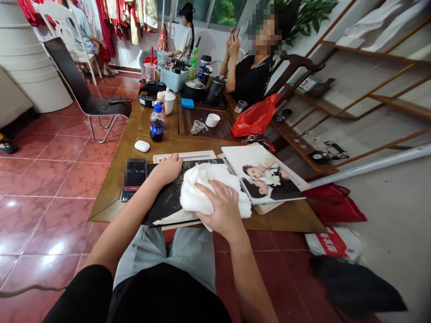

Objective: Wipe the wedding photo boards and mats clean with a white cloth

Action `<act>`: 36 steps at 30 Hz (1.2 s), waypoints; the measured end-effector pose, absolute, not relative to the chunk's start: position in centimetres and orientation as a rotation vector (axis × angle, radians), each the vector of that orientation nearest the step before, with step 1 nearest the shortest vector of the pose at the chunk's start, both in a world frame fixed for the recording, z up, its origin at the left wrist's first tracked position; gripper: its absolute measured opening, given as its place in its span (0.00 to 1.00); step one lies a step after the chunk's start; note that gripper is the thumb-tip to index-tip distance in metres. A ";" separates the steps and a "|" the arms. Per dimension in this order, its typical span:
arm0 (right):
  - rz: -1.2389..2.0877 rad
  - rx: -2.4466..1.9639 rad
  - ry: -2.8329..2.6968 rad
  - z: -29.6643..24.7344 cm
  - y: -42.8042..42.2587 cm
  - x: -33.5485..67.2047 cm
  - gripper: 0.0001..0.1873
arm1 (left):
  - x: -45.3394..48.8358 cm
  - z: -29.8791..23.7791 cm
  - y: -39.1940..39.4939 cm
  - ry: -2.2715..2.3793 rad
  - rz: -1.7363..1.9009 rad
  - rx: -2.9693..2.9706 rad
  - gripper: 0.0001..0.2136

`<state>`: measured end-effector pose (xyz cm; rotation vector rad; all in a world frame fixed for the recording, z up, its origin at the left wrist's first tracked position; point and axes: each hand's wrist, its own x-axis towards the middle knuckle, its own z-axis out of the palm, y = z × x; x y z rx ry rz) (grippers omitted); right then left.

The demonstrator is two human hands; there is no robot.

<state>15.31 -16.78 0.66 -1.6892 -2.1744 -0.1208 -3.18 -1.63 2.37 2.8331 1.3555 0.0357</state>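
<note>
A dark photo panel [168, 197] lies flat on the near end of the wooden table [117, 179]. My right hand [222, 208] presses a bunched white cloth [208, 188] onto the panel, fingers curled over it. My left hand [168, 169] rests on the panel's far left corner, fingers bent down on its edge, holding it still. Just right of the cloth lies a white wedding photo print [266, 172] on top of other prints.
A phone [134, 177], white earbud case [142, 146] and cola bottle [157, 123] stand left on the table. Farther back are cups, a kettle and a red plastic bag [256, 119]. Two people sit at the far end. A black chair [87, 94] stands left; bags lie on the floor right.
</note>
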 end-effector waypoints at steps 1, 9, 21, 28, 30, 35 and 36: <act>-0.106 -1.674 -2.191 0.8 -16.7 15.0 0.35 | -3.2 2.4 -1.6 1.355 0.035 2.828 0.15; -0.060 -1.722 -2.177 0.5 -15.1 17.5 0.34 | -3.2 2.5 -1.6 1.352 0.020 2.842 0.15; -0.135 -1.849 -2.185 0.7 -12.5 17.4 0.35 | -3.1 2.8 -2.0 1.358 -0.022 2.859 0.16; -0.085 -1.753 -2.277 0.7 -11.4 15.6 0.36 | -3.2 3.3 -2.0 1.324 -0.011 2.786 0.16; -0.073 -1.756 -2.266 0.6 -11.0 16.0 0.35 | -3.2 3.3 -2.0 1.327 -0.002 2.791 0.16; -0.040 -1.855 -2.184 0.6 -9.4 17.8 0.34 | -3.2 2.7 -1.9 1.351 -0.013 2.856 0.16; -0.036 -1.872 -2.166 0.6 -9.1 18.1 0.34 | -3.2 2.6 -1.9 1.352 -0.012 2.864 0.15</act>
